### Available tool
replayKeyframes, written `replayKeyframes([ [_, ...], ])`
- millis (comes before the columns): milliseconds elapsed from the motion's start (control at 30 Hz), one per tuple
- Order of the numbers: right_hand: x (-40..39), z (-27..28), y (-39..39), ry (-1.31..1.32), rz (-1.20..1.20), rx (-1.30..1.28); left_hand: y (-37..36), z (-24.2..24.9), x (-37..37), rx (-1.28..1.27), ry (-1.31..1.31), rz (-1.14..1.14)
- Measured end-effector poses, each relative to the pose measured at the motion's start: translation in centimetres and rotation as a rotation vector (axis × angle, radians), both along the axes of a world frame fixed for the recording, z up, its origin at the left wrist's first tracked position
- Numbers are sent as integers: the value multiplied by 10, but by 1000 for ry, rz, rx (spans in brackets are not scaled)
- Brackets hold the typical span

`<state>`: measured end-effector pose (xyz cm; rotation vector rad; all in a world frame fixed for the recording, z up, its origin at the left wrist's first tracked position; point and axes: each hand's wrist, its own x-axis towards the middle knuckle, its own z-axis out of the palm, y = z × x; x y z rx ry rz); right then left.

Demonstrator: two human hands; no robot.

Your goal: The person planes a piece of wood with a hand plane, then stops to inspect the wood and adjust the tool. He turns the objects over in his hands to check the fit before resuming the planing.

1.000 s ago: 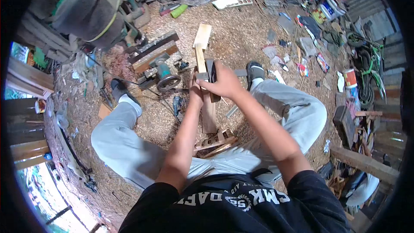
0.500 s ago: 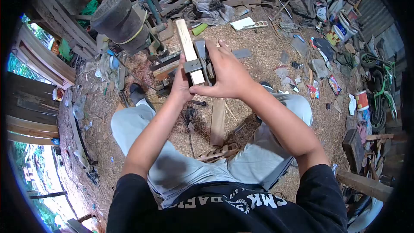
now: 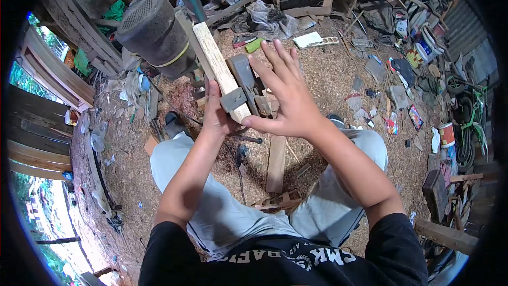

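Observation:
A pale, squared wooden bar (image 3: pixel 214 55) slants up and away from me, with a small dark block (image 3: pixel 233 99) lying across its lower part. Beside it on the right is a longer dark grey piece (image 3: pixel 243 78); I cannot make out its kind. My left hand (image 3: pixel 216 114) is closed around the bar's lower left side, most fingers hidden beneath. My right hand (image 3: pixel 288 98) is open, fingers spread over the right side of these pieces. Its thumb tip is at the bar's near end.
A wooden board (image 3: pixel 275 164) lies on the shaving-covered ground between my legs. A dark ribbed drum-shaped thing (image 3: pixel 156 34) stands at the upper left. A white power strip (image 3: pixel 315 40) and a green piece (image 3: pixel 253 45) lie farther off. Scattered litter and a small green bike (image 3: pixel 470 122) are on the right.
The bar and dark pieces have tilted further left and come up closer to my view. My right hand's fingers have spread and straightened away from the dark grey piece.

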<state>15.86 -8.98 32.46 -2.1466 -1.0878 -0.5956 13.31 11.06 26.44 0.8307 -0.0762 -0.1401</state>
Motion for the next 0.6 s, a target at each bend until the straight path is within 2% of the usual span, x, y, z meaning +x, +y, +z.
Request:
replayKeyframes([
  [133, 12, -1, 0, 37, 29, -73, 25, -15, 7, 59, -27, 4],
  [200, 25, 1, -4, 17, 53, -103, 27, -13, 5, -97, 8, 25],
  [267, 37, 3, -10, -54, 103, -99, 30, -8, 0, -89, 30, 58],
  [333, 41, 16, -12, -99, 80, -53, 38, -12, 0, -243, 26, -71],
  [400, 46, 23, -14, -48, 85, 25, 39, -14, -1, -271, 13, -53],
  [500, 52, 25, -11, -56, 113, -1, 37, -6, -6, -335, 64, -100],
  [567, 53, 27, -7, -65, 148, -39, 27, 6, -9, -127, 142, 100],
  [600, 51, 29, -3, -68, 153, -46, 26, 8, -9, -134, 139, 104],
])
